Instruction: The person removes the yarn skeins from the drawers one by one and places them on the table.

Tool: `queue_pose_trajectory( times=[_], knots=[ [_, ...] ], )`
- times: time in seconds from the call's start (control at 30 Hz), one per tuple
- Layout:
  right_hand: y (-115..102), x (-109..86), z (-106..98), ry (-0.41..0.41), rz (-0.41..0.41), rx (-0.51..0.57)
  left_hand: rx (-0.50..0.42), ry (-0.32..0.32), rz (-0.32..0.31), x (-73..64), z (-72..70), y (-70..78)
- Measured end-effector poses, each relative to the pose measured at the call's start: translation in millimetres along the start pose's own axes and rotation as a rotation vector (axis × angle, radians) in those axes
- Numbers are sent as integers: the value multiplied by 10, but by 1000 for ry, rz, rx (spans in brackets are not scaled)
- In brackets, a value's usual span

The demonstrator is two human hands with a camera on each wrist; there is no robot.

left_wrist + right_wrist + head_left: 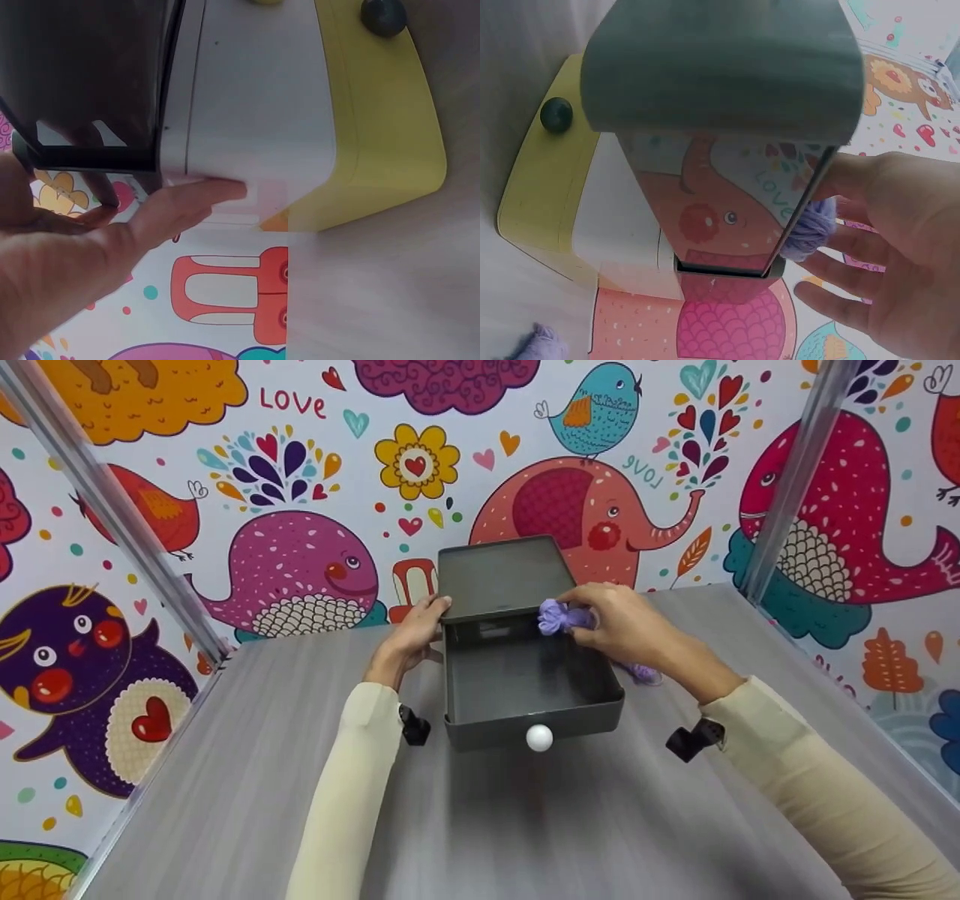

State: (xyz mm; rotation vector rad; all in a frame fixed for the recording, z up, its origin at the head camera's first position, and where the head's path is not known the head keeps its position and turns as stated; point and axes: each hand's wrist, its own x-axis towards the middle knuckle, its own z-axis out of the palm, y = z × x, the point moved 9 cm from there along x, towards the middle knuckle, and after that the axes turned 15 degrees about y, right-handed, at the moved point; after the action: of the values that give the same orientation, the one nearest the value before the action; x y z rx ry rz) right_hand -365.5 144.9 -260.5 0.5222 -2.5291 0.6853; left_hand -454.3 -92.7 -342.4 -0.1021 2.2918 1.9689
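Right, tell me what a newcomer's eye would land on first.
The bright cartoon-animal wall behind likely jumps out first. In the middle, a dark grey drawer with a white knob stands open. Purple yarn sits in the right hand's grip, near the drawer's back right corner.

tabletop (247, 810): bright, even; soft shadow below drawer (491, 733)
wallpaper (465, 442): clear centre, stretched edges in head view
wrist views: dimmer, hazy, low-contrast
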Motion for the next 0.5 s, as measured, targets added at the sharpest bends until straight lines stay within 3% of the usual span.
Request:
queue_pose_trajectory(
  times=[0.5],
  knots=[
    [276,-100,-201,240,26,131,-16,3,-7,21,3,-11]
  ],
)
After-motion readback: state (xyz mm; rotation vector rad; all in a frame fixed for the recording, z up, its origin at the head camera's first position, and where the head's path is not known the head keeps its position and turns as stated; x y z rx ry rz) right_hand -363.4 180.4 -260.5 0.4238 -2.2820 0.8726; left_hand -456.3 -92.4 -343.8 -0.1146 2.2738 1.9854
